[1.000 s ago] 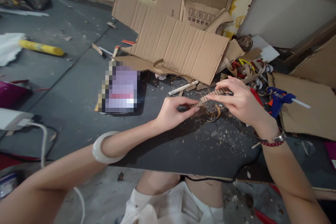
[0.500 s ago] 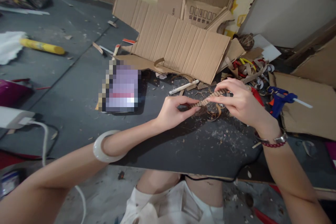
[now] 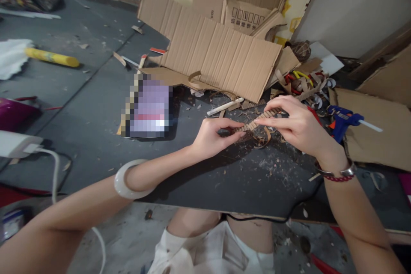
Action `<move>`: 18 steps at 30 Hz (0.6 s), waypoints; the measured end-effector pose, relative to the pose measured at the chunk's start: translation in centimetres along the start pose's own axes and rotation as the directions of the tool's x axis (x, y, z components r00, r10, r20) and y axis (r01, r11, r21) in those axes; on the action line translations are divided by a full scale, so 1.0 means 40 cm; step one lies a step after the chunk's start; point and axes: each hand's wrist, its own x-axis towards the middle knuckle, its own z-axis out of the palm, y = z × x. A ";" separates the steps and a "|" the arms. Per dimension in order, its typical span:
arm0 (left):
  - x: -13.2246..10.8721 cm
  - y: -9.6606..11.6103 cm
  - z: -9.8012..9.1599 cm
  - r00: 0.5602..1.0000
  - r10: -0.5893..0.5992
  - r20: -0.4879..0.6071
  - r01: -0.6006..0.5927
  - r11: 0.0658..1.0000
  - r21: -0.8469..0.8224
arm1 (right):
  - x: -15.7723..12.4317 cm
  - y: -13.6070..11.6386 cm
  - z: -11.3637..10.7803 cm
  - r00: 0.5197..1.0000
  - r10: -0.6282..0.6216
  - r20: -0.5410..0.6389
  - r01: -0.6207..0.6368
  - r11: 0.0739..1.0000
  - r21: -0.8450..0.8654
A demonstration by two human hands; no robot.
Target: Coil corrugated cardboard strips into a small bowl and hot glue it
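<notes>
A narrow strip of corrugated cardboard stretches between my two hands above a dark work board. My left hand pinches the strip's near end with thumb and fingers closed. My right hand pinches it further along, fingers pressed together over the ridged side. Cardboard curls and shavings lie on the board right under the strip. A white bangle is on my left wrist, a watch and red cord on my right.
A blue glue gun lies right of my right hand on a cardboard sheet. Folded cardboard boxes pile up behind. A white glue stick, a blurred purple item, a yellow tube and a white cable lie around.
My right hand has slid slightly along the strip and its wrist has dropped a little. The left hand has kept its pinch in the same spot.
</notes>
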 end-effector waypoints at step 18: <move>0.000 -0.002 0.003 1.000 0.021 0.000 -0.021 1.000 0.005 | 0.001 -0.008 0.015 0.999 -0.044 -0.007 0.042 0.984 -0.172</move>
